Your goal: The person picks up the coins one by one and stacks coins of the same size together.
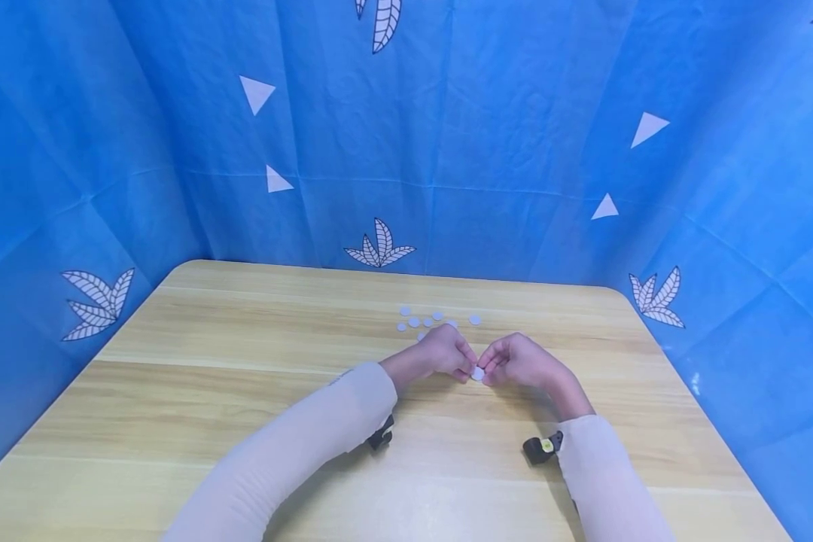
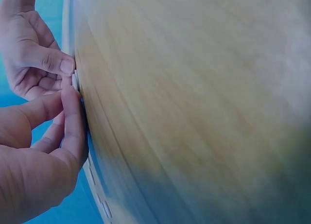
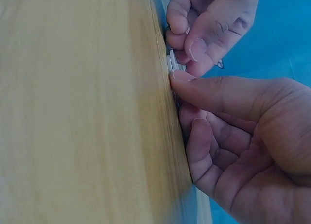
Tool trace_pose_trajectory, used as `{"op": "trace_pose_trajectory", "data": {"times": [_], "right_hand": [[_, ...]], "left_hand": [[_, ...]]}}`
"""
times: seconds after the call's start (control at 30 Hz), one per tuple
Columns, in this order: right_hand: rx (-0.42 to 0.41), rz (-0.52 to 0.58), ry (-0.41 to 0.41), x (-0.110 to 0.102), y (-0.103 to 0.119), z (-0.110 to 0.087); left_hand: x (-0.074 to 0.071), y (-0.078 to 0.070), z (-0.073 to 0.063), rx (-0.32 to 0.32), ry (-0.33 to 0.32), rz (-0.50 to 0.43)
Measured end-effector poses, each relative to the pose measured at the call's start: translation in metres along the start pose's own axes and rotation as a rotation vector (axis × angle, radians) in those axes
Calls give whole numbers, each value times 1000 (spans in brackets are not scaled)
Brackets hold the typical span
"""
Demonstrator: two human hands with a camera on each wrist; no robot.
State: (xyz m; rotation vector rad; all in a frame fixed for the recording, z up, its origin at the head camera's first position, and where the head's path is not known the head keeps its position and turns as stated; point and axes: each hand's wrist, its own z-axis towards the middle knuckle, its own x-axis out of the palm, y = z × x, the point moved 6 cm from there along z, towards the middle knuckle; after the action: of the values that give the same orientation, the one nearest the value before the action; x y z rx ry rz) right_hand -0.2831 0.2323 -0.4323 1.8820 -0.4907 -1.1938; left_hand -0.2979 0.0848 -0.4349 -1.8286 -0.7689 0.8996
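Note:
Both hands meet low over the wooden table, at a small white disc (image 1: 477, 373). From the left, my left hand (image 1: 443, 352) pinches its edge between thumb and fingertips. My right hand (image 1: 520, 361) holds the opposite edge the same way. Seen edge-on in the right wrist view, the piece looks like two thin white discs (image 3: 172, 62) lying one on the other near the tabletop. Fingertips cover part of them. The left wrist view shows the disc edge (image 2: 75, 80) between the two hands.
Several more white discs (image 1: 414, 322) lie scattered on the table (image 1: 244, 324) just beyond my left hand, some partly hidden by it. One disc (image 1: 475, 320) lies farther right. A blue patterned curtain (image 1: 501, 150) surrounds the table's back and sides.

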Motion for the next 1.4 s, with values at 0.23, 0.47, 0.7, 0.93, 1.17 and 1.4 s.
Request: {"op": "trace_pose_trajectory", "data": {"times": [0.23,0.47,0.7,0.93,1.17,1.4], "right_hand": [[-18,18,12,1,2,1],[-26,29,13,1,2,0],[-25,17,16,1,0,-1],[-31,17,24,1,0,-1],[-35,-16,18,1,1,-1],[-42,-27,18,1,2,-1]], "left_hand": [[-10,-1,-3,82,-7,211],[-11,-7,-6,184,9,463],[-2,-7,-4,247,37,531],[0,-9,-8,240,20,539],[1,-8,-9,234,34,548],[2,-6,-6,224,41,544]]}}
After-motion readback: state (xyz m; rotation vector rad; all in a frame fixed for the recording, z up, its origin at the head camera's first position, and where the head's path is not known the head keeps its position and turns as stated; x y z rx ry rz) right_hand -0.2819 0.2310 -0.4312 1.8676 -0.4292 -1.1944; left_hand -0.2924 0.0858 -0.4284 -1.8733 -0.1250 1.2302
